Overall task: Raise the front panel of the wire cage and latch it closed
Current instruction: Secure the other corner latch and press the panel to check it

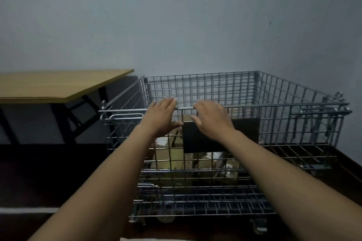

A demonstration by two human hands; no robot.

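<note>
A silver wire cage (284,92) stands on small wheels against the wall. Its front panel (274,129) is upright, its top bar level with the side walls. A dark plate (246,133) hangs on the panel. My left hand (163,115) and my right hand (212,118) lie flat on the middle of the top bar, fingers extended and apart, thumbs on the near side of the mesh. Neither hand is closed around the wire. A latch loop (125,116) sits at the panel's left end and another latch loop (313,110) at the right end.
Cardboard boxes (195,164) lie inside the cage. A wooden folding table (58,84) with black legs stands to the left. The grey wall is right behind the cage. The floor is dark.
</note>
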